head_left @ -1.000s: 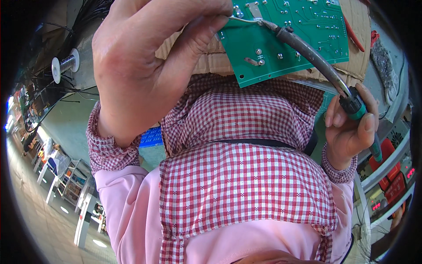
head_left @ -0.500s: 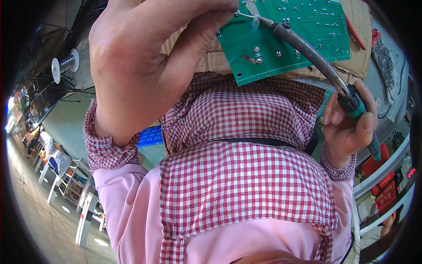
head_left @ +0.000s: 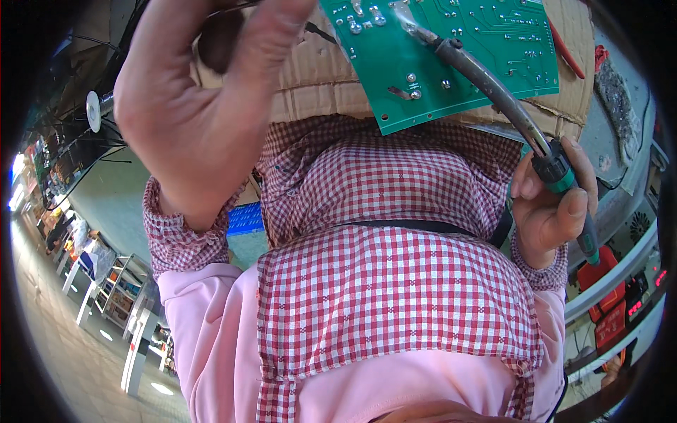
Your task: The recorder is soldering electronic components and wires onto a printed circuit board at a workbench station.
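Note:
A green circuit board [head_left: 479, 63] lies at the top centre, its many shiny solder joints facing up. My right hand [head_left: 550, 201] is closed round the dark and green handle of a soldering iron [head_left: 486, 81]. The iron's tip meets the board near its upper left part, where a faint wisp of smoke shows. Left of the board is my left hand [head_left: 204, 106], raised and smeared by motion. Its fingertips run past the top edge, so what they hold, if anything, is hidden. A short piece of black cable [head_left: 321, 32] shows between its thumb and the board.
Corrugated cardboard [head_left: 317, 92] lies under the board. A red-handled tool [head_left: 568, 53] and a clear plastic bag [head_left: 617, 106] lie to the right. At the left are a white spool [head_left: 94, 111] and tangled black cables. A blue crate [head_left: 245, 218] stands below the bench.
My left hand has drawn away to the left from the iron's tip, taking the thin wire it pinched out of sight. My right hand and the iron have shifted slightly left.

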### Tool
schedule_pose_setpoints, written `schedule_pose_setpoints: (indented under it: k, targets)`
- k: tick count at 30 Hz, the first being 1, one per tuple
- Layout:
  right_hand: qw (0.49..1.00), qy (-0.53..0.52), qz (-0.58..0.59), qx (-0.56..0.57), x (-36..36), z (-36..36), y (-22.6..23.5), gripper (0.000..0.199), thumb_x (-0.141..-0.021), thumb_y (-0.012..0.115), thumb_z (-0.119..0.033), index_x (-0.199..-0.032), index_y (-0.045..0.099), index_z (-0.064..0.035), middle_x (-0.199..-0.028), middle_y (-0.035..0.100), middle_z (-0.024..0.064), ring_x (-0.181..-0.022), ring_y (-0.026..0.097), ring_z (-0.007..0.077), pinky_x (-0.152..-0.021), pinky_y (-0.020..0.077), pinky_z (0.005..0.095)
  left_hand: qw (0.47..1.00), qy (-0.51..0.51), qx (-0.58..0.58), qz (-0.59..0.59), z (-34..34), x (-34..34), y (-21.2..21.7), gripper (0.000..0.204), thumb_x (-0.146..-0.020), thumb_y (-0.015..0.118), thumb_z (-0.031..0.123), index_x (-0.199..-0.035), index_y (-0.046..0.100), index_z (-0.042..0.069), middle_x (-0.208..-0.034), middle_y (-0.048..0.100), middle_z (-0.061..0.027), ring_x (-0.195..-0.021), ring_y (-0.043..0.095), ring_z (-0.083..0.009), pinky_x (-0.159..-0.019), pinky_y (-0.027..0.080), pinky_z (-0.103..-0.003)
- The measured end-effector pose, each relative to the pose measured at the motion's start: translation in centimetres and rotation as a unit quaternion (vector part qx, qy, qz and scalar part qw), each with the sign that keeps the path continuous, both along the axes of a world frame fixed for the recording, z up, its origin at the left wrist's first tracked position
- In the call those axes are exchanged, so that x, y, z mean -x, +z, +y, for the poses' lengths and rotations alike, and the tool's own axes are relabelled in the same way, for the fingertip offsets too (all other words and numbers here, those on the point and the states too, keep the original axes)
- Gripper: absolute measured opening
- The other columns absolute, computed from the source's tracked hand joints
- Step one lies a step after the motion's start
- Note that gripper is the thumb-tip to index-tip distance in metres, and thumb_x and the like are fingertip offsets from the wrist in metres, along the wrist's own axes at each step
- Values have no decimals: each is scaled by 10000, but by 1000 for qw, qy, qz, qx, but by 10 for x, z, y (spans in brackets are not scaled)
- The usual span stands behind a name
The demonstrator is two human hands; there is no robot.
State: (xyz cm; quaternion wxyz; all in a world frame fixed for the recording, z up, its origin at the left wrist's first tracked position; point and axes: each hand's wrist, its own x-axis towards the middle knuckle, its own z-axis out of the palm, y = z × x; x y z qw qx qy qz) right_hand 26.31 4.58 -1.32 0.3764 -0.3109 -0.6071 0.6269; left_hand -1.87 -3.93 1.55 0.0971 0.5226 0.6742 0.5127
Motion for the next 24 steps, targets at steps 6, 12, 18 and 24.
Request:
schedule_pose_setpoints:
  k: [6, 12, 18, 24]
  targets:
    - [1000, 0, -1, -3, -3, 0, -1, 572, -920, 477, -407, -1209, 486, 86, -713, 557, 115, -567, 505, 129, -463, 430, 261, 989, 141, 44, 22, -27, 5, 3, 103, -864, 634, 70, -925, 611, -10, -808, 615, -19, -687, 516, -50, -627, 392, -165]
    - [1000, 0, -1, -12, 0, 0, 0, 537, -921, 449, -367, -1210, 489, 85, -727, 555, 113, -598, 515, 138, -489, 442, 259, 983, 179, -38, -23, -61, 13, -7, 149, -890, 595, 100, -953, 602, -35, -867, 634, -72, -766, 570, -86, -660, 436, -188]
    - [1000, -10, -19, -18, 1, 0, -3, 542, -913, 464, -371, -1221, 485, 75, -731, 547, 107, -591, 511, 141, -498, 443, 259, 957, 282, 24, 67, -85, 20, -6, 156, -930, 521, 68, -991, 594, -55, -912, 637, -99, -734, 572, -104, -626, 428, -197]
    - [998, -42, 17, 39, -4, -4, -5, 537, -912, 478, -347, -1219, 471, 93, -761, 550, 126, -624, 529, 157, -530, 445, 265, 926, 369, -12, 82, -114, 55, -3, 139, -925, 534, 115, -954, 563, -18, -840, 616, -81, -696, 580, -119, -618, 456, -220]
